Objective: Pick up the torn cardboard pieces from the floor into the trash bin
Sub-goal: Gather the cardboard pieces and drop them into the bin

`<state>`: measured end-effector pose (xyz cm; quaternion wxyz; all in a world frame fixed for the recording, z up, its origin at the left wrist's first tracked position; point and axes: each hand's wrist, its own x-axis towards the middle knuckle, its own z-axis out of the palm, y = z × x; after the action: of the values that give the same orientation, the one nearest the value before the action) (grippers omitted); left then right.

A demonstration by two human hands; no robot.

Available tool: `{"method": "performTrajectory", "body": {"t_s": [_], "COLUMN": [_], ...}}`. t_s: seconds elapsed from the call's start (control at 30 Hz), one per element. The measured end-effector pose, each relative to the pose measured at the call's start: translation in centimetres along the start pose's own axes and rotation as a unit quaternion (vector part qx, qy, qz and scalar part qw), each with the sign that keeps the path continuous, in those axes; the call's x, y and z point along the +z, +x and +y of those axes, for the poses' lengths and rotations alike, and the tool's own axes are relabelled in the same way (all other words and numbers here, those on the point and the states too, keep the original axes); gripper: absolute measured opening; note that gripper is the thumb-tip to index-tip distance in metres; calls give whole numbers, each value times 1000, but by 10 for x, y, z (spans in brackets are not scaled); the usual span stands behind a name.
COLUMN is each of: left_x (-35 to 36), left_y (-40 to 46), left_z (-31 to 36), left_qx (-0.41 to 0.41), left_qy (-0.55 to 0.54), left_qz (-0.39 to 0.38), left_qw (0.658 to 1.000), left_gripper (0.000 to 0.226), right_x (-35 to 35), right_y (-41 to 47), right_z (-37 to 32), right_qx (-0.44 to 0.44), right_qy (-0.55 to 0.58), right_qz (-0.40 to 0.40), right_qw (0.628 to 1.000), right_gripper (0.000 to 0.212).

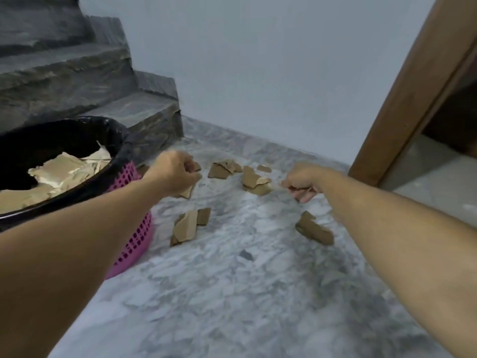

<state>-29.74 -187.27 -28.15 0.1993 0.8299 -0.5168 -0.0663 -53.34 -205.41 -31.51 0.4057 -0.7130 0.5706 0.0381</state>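
While torn cardboard was already heaped in the trash bin (121, 140) at the frame's left edge, several cardboard pieces (189, 226) were still scattered on the floor (232, 293) at centre, one scrap being gripped by the left hand (175, 173) and another pinched by the right hand (302, 182).

Torn brown cardboard pieces (254, 180) scattered flat on the grey marbled floor (232, 293): a far cluster of several scraps, a curled one (189, 226) nearer, just beside the bin, another (313, 229) further right. Pink perforated trash bin (135, 233) with black liner stands upright at left, already holding pale torn cardboard sheets (62, 171). One scrap (186, 193) off the floor, apparently held, view blurred.
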Motion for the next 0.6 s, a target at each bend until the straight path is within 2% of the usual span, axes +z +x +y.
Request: {"method": "performTrajectory", "body": {"t_s": [0.1,0.17,0.3,0.43,0.5,0.6], "left_x": [49,80,137,185,192,208], "left_y": [18,30,50,61,57,65], "left_z": [-3,-4,-20,-49,-54,-72], "left_qx": [-43,-70,-100,-129,-131,-122], "left_qy": [29,82,145,189,185,156], "left_qz": [-123,-186,-259,-319,-326,-339], "left_qw": [991,977,950,920,918,920], "left_gripper": [27,45,62,80,87,113], "right_x": [-7,-7,1,23,37,52], "right_y": [12,24,49,82,105,135], "right_z": [51,84,131,164,178,179], "right_qx": [52,94,137,89,61,24], "right_qy": [10,27,-40,-172,-177,-144], "right_qz": [-3,1,27,50,66,4], "right_qw": [999,995,989,980,980,989], "right_gripper": [24,35,42,68,84,101]}}
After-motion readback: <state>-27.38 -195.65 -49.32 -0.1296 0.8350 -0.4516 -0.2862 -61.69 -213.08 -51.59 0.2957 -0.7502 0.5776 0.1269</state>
